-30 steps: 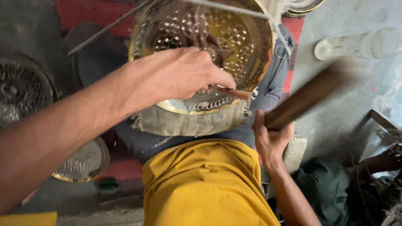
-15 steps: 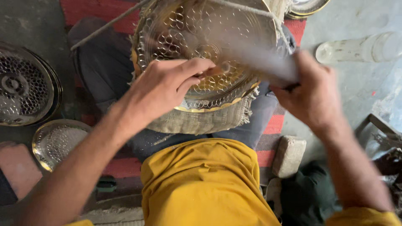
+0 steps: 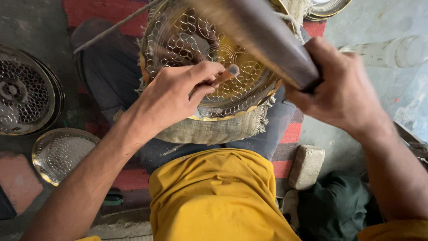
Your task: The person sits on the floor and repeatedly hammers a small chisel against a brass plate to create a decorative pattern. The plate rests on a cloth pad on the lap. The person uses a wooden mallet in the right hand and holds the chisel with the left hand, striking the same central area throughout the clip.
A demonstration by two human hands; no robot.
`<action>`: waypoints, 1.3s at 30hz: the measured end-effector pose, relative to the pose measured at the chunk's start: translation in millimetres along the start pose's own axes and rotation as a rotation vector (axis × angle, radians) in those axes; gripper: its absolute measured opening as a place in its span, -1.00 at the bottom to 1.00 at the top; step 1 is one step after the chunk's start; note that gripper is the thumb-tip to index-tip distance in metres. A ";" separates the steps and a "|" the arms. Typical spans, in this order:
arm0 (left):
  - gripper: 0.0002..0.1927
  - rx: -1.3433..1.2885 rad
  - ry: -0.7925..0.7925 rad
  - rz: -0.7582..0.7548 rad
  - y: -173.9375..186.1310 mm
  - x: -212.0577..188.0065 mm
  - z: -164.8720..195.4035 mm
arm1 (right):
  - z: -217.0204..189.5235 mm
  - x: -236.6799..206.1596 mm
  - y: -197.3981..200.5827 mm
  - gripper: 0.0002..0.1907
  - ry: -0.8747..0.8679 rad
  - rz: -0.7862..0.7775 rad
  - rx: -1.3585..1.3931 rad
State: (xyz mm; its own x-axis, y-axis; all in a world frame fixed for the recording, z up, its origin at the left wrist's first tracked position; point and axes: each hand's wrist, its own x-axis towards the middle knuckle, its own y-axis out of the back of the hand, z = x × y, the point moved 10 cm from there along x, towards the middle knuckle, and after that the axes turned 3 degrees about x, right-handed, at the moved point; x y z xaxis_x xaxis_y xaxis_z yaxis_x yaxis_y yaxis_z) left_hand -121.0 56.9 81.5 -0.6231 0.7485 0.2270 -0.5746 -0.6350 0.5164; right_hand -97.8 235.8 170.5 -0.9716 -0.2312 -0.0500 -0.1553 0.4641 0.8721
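Note:
A round brass plate with a punched scale pattern rests on a burlap pad across my lap. My left hand pinches a short metal punch whose tip stands on the plate near its middle. My right hand grips the thick dark handle of a wooden mallet, raised and blurred above the plate, a little over the punch.
Two patterned metal plates lie on the floor at the left, a large one and a smaller one. A stone block sits by my right knee. A pale bottle lies at the far right. A thin rod slants over the red mat.
The mallet has swung from low at the right up and over the plate. My left hand has shifted along the plate with the punch. The view has tilted somewhat.

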 end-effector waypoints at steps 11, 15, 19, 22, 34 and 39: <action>-0.53 0.049 -0.057 -0.018 -2.2 4.3 4.6 | 37.5 -29.5 -3.9 -0.62 -0.080 0.089 -0.172; -0.43 0.078 0.072 -0.290 -23.0 10.2 -8.5 | 50.3 -64.4 -34.3 -0.68 -0.188 0.195 -0.107; -0.37 0.117 -0.175 -0.290 -20.4 31.6 14.2 | 68.7 -118.7 -68.6 -0.79 -0.447 0.398 0.251; -0.44 0.260 -0.182 -0.465 -35.1 37.0 13.2 | 66.0 -147.6 -103.7 -0.77 -0.560 0.468 0.272; -0.41 0.290 -0.248 -0.864 -71.2 46.4 27.6 | 32.9 -175.3 -142.2 -0.74 -0.684 0.682 0.289; -0.56 0.423 -0.303 -0.804 -70.7 44.0 31.6 | 33.0 -170.8 -140.9 -0.76 -0.649 0.614 0.248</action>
State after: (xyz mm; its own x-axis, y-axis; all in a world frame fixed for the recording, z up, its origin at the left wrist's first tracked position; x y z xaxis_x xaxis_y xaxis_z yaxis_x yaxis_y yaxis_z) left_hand -91.1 140.8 81.0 0.0725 0.9857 -0.1518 -0.4945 0.1677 0.8528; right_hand 84.1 238.1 40.1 -0.7939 0.6053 0.0580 0.4586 0.5334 0.7107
